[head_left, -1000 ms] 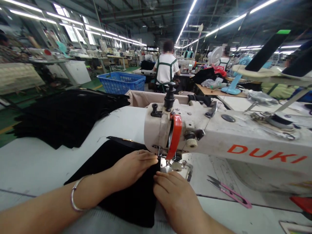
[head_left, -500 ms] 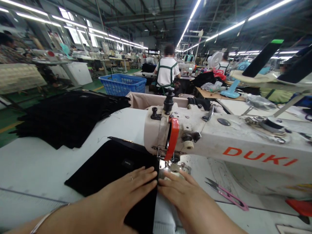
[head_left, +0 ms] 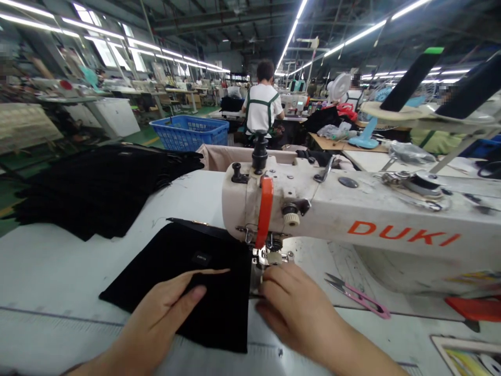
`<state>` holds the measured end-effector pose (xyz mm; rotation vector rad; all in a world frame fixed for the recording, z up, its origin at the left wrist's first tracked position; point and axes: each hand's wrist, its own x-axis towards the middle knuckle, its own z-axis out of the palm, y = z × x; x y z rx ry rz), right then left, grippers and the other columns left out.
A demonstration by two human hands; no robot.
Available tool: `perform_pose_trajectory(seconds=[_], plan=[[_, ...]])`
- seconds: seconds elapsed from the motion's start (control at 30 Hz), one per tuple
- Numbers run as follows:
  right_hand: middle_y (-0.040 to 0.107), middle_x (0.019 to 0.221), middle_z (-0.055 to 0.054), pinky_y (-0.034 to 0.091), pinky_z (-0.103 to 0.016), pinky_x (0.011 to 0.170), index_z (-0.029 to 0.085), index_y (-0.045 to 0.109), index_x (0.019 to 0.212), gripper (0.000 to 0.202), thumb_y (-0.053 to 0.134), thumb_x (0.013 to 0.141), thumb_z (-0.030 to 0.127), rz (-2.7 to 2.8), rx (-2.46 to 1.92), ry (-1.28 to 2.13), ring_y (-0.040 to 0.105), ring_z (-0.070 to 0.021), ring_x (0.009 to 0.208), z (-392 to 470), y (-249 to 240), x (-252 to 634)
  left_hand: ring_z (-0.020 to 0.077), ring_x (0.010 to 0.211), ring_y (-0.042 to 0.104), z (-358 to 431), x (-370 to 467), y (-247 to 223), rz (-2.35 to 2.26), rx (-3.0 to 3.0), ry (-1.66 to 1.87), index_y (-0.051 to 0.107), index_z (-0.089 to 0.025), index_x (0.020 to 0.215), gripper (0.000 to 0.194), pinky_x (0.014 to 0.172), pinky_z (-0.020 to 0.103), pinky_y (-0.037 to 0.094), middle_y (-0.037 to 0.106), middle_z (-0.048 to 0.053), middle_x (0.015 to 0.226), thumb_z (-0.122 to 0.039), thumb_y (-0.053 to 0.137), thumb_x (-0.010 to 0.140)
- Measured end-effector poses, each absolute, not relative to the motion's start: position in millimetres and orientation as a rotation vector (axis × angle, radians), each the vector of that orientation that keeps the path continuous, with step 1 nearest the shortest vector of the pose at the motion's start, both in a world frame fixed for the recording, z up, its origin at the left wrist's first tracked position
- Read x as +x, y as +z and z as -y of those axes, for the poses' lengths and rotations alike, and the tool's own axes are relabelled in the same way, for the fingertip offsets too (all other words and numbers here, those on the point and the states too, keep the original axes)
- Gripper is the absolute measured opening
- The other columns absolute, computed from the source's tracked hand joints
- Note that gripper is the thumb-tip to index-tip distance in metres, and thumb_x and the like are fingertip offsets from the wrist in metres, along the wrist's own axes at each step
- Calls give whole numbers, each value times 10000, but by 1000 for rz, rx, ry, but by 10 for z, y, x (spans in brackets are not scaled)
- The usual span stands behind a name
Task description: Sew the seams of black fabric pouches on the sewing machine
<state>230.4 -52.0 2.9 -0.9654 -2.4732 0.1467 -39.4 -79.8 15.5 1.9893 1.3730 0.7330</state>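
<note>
A black fabric piece (head_left: pixel 219 308) with a small dark label lies on the white sewing machine bed, its right edge beside the presser foot (head_left: pixel 273 258). My left hand (head_left: pixel 164 313) holds the fabric: the thumb lies on top, and a fold of cloth partly covers the fingers. My right hand (head_left: pixel 297 308) is just right of the fabric's edge, fingers curled together in front of the presser foot. Whatever its fingertips hold, if anything, is hidden. The sewing machine (head_left: pixel 313 193) has an orange lever cover at its head. Thread snips (head_left: pixel 360 296) with pink handles lie right of my right hand.
A stack of black fabric pieces (head_left: pixel 90 183) sits at the left of the table (head_left: pixel 43 261). Behind the machine are a blue basket (head_left: pixel 191 133) and a person in a white shirt (head_left: pixel 261 107). Thread cones (head_left: pixel 413 78) stand at the right.
My hands lay flat, side by side, at the fabric's right edge. The left has moved left and taken hold of the cloth; the right has curled its fingers. The view has shifted slightly.
</note>
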Motion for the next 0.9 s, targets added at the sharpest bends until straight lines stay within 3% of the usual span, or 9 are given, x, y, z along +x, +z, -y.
perform_pose_trajectory(seconds=[0.07, 0.17, 0.23, 0.33, 0.43, 0.57, 0.63, 0.73, 0.9], plan=[[655, 1026, -55, 520, -367, 811, 184, 628, 982, 60, 616, 926, 201, 2529, -799, 195, 582, -225, 915, 655, 115, 2313, 238, 1209, 645, 807, -401, 165, -1373, 1983, 740, 623, -316, 1337, 370, 1077, 358, 497, 681, -1, 1318, -371, 433, 1025], [679, 1144, -63, 513, -329, 821, 175, 650, 1092, 153, 544, 982, 169, 2514, -593, -22, 603, -206, 961, 750, 160, 2252, 224, 1208, 644, 820, -400, 158, -1355, 2014, 735, 631, -319, 1315, 353, 1087, 347, 486, 686, -7, 1309, -358, 438, 1023], [692, 1167, -38, 510, -311, 810, 190, 678, 1053, 177, 508, 1006, 173, 2490, -455, -146, 610, -193, 996, 756, 117, 2180, 208, 1196, 652, 826, -400, 144, -1356, 2038, 743, 621, -340, 1316, 346, 1073, 325, 499, 687, -24, 1306, -340, 437, 1023], [725, 1038, 19, 510, -295, 736, 215, 669, 833, 245, 503, 1007, 169, 2509, -345, -149, 627, -158, 919, 751, -11, 2092, 193, 1203, 648, 839, -418, 101, -1339, 2113, 758, 583, -378, 1341, 368, 1062, 297, 510, 669, -51, 1330, -284, 437, 1016], [720, 912, 25, 490, -278, 645, 222, 616, 751, 282, 501, 1002, 168, 2500, -362, -72, 619, -128, 774, 765, -141, 2053, 190, 1252, 614, 860, -427, 50, -1236, 2323, 702, 502, -380, 1415, 492, 1084, 286, 492, 604, -46, 1416, -172, 461, 971], [675, 779, 14, 486, -257, 639, 220, 588, 753, 271, 500, 1010, 224, 2471, -438, 21, 583, -118, 665, 784, -264, 2049, 210, 1358, 508, 897, -335, 50, -984, 2786, 455, 441, -238, 1473, 659, 1184, 341, 380, 549, 35, 1474, -33, 479, 848], [634, 700, 35, 495, -253, 659, 227, 590, 766, 268, 510, 1020, 261, 2496, -451, 36, 573, -120, 641, 792, -312, 2059, 234, 1360, 501, 912, -261, 78, -897, 2921, 341, 489, -159, 1429, 607, 1194, 381, 368, 586, 80, 1434, -31, 488, 836], [633, 700, 39, 512, -241, 721, 238, 606, 784, 299, 462, 1044, 261, 2477, -479, 40, 593, -118, 672, 815, -379, 2077, 279, 1292, 554, 920, -172, 117, -883, 2981, 270, 542, -96, 1362, 476, 1123, 412, 452, 621, 131, 1377, -125, 510, 888], [679, 769, 17, 524, -226, 710, 237, 632, 813, 319, 426, 1055, 269, 2419, -546, 48, 628, -121, 736, 845, -433, 2080, 265, 1204, 579, 902, -106, 142, -922, 2997, 244, 530, -164, 1372, 464, 1042, 411, 474, 621, 91, 1368, -141, 511, 910]])
